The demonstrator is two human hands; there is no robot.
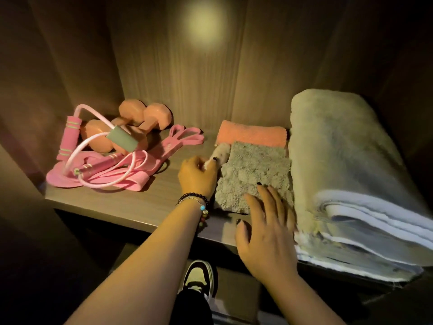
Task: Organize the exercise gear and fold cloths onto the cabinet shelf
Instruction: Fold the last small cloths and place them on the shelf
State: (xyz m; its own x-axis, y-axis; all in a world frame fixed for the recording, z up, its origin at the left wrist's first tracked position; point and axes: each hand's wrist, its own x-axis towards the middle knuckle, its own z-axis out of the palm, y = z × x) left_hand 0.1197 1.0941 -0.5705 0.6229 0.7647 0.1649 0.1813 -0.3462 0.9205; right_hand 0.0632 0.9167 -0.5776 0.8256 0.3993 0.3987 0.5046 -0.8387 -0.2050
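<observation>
- At 6 o'clock, nearest the viewer, the right hand (267, 231) lies flat with fingers spread, its fingertips resting on the near edge of the grey-green cloth (253, 174); it holds nothing.
- At 9 o'clock of that cloth, the left hand (198, 175) pinches a cream rolled cloth (221, 152) at the cloth's left edge, fingers curled round it.
- The step looks like squaring the small cloths: I would keep the flat hand as an anchor, so the stack does not slide off the shelf (131, 202) front, while the pinching hand tucks the roll flush.
- At 3 o'clock, the big folded blanket (346, 160) touches the cloth and overhangs the shelf lip; nudging it risks a topple.
- Beyond, at 12 o'clock, an orange cloth (251, 134) sits against the back.
- Far left, at 10 o'clock, dumbbells (140, 118), jump rope (98, 151) and pink bands (185, 136) lie heaped, apart from the cloths.
</observation>
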